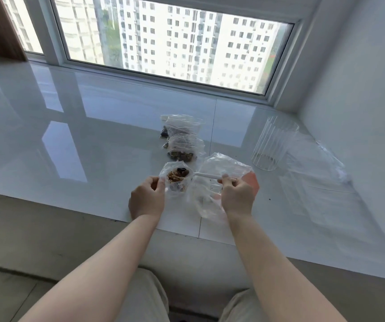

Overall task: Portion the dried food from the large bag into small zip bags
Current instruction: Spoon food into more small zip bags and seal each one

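Clear plastic small zip bag (175, 180) is pinched at its left edge by the left hand (147, 201), fingers (154, 182) curled on the film, mouth held open just above the tabletop (70, 140). White plastic spoon (206, 175) is gripped at its handle by the right hand (236, 196), fingers clenched round it; the bowl end is reached into the bag mouth, loaded with dried food (178, 175), brown bits and one dark piece. Large bag (212, 182), clear with a red patch on its right side, is seen under and behind the right hand, lying on the tabletop, touching the small bag. Two filled zip bags (182, 140) are stacked just beyond, dark and brown contents visible. Ribbed clear glass cup (273, 145) is stood to the right, well apart, beside crumpled clear plastic sheets (321, 163). Window (163, 38) is seen behind, tower blocks outside. Both forearms are bare.
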